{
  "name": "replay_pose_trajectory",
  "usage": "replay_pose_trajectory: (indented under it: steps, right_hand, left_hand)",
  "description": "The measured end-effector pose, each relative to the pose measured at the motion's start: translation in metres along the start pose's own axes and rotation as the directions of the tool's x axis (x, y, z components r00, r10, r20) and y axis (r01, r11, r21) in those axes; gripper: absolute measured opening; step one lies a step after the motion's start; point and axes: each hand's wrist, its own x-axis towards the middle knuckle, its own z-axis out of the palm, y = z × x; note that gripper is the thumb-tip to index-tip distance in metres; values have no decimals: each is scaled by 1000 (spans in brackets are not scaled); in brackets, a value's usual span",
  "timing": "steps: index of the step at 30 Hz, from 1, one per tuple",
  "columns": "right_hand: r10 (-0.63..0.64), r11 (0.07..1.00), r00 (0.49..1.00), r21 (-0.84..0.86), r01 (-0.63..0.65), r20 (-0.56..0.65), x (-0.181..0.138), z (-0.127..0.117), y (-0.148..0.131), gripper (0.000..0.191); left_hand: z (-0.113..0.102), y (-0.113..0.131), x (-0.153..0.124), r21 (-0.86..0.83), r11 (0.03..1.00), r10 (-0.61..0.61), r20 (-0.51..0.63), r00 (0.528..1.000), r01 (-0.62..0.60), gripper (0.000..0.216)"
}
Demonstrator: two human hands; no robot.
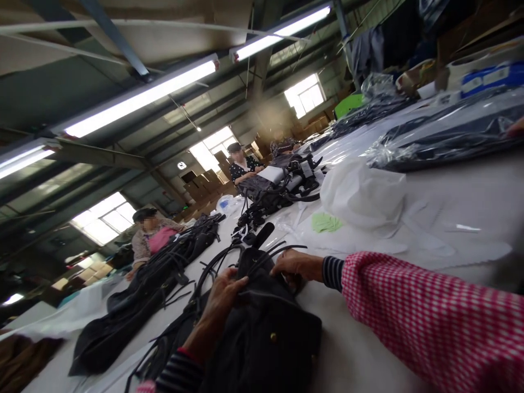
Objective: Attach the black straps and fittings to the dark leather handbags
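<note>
A black bag (272, 322) with a brass-coloured stud and thin black straps lies on the white table close in front of me. My left hand (224, 290) grips its upper left edge, thumb on top and the other fingers partly out of sight. At the bag's upper right side my right hand (295, 265) is closed on the edge near the thin straps. Its lower fingers are partly hidden in shadow. Above the bag, between my hands, a black rounded tab (264, 236) sticks up.
More black bags (151, 295) lie in a row on the left, with a heap of dark bags (282, 183) farther ahead. White sheeting (362, 191), a green piece (326, 222) and plastic-wrapped dark goods (454, 131) lie to the right. Two people work across the table.
</note>
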Motion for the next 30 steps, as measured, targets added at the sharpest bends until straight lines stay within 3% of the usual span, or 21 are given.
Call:
replay_pose_trajectory:
  steps: [2,3,4,6,8,9,12,14,19,22,26,28,30]
  right_hand:
    - [-11,999,1000,-43,12,22,-3,0,4,25]
    - [-23,998,999,-59,25,35,-4,1,5,22]
    - [-32,996,998,-76,35,50,-4,1,6,18]
    - [-39,992,996,-115,48,78,-4,3,6,14]
    - [-44,985,995,-162,59,93,-3,4,6,11]
    - [-51,980,994,-189,68,95,-3,4,7,12]
    - [-89,948,992,-298,111,89,-1,3,9,18]
    - [-143,905,988,-395,156,61,0,1,9,24]
    - [-366,703,928,-635,322,66,5,2,3,19]
    - [-418,584,899,-719,377,132,2,2,6,24]
    - [-476,413,862,-821,394,174,-29,-15,13,37]
    - [-540,265,810,-866,423,230,-50,-23,14,29]
    - [-583,201,757,-850,487,295,-67,-24,10,14]
  left_hand:
    - [-2,5,-12,209,967,165,-76,983,-146,35]
    - [-5,8,-20,351,900,303,-79,950,-258,31]
    - [-7,11,-30,482,787,447,-17,894,-384,30]
    - [-11,19,-50,574,530,607,257,752,-624,39]
    - [-8,26,-65,464,465,569,496,656,-754,52]
    - [-5,29,-68,416,492,527,556,642,-765,55]
    - [2,35,-65,336,629,469,555,687,-701,28]
    - [-3,35,-57,313,667,484,507,713,-676,12]
    - [-38,30,-54,420,640,456,467,758,-644,18]
    - [-40,28,-58,408,632,470,475,744,-659,16]
    - [-22,31,-57,344,653,503,468,727,-674,19]
    - [-14,34,-56,352,629,522,469,712,-693,19]
    - [-10,37,-55,369,598,535,477,697,-711,17]
